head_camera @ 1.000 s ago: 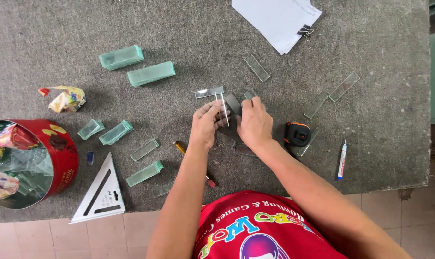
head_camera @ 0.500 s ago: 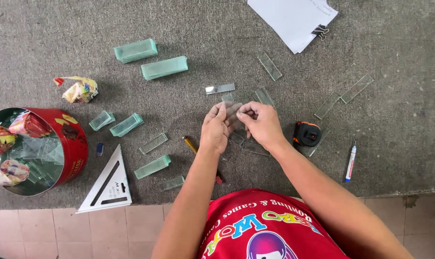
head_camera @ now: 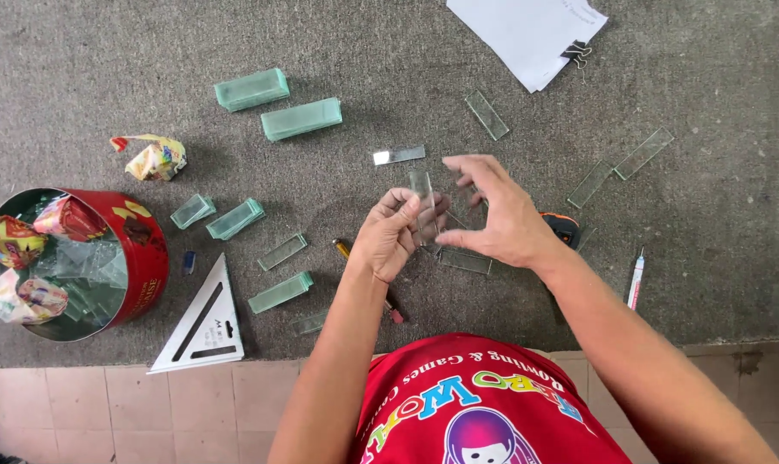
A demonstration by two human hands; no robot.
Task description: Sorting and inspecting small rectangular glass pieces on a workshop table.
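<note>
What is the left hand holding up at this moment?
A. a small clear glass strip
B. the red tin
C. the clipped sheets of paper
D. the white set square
A: the left hand pinches a clear glass strip upright over the grey mat, with the right hand open beside it.

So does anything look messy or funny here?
A little. Crumpled wrappers sit in the red tin among glass pieces, and another wrapper lies loose on the mat. Glass strips, like one near the papers, lie scattered at different angles. Nothing looks broken.
</note>
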